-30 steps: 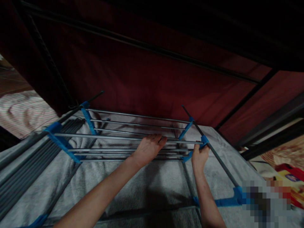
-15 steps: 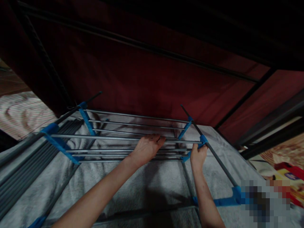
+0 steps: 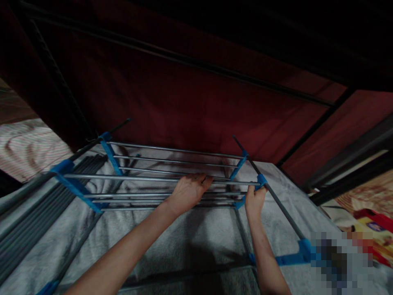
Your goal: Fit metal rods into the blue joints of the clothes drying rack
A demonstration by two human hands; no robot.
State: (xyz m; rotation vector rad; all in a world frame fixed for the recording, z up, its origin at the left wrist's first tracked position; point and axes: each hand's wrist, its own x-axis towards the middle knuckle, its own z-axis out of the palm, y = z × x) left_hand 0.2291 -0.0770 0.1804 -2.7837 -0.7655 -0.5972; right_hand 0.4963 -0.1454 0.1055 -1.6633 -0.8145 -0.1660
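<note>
A partly assembled rack of grey metal tubes and blue plastic brackets lies on its side on a grey blanket (image 3: 178, 241). My left hand (image 3: 188, 191) is laid over a long crosswise tube (image 3: 123, 177), fingers curled around it. At that tube's right end, my right hand (image 3: 255, 200) grips a blue bracket (image 3: 261, 179), its fingertips partly hidden behind it. The bracket sits on a slanting side tube (image 3: 282, 211). Another blue bracket (image 3: 73, 188) joins the crosswise tubes on the left.
Several loose grey tubes (image 3: 46, 213) lie side by side at the left. Behind the rack stands a dark red fabric panel (image 3: 190, 106) with a black frame. A red and yellow package (image 3: 373, 227) is at the right, near a blurred-out patch. Striped cloth (image 3: 33, 141) lies at far left.
Almost nothing differs. My right hand and the rack's right side sit very slightly further left in view; both hands keep their hold.
</note>
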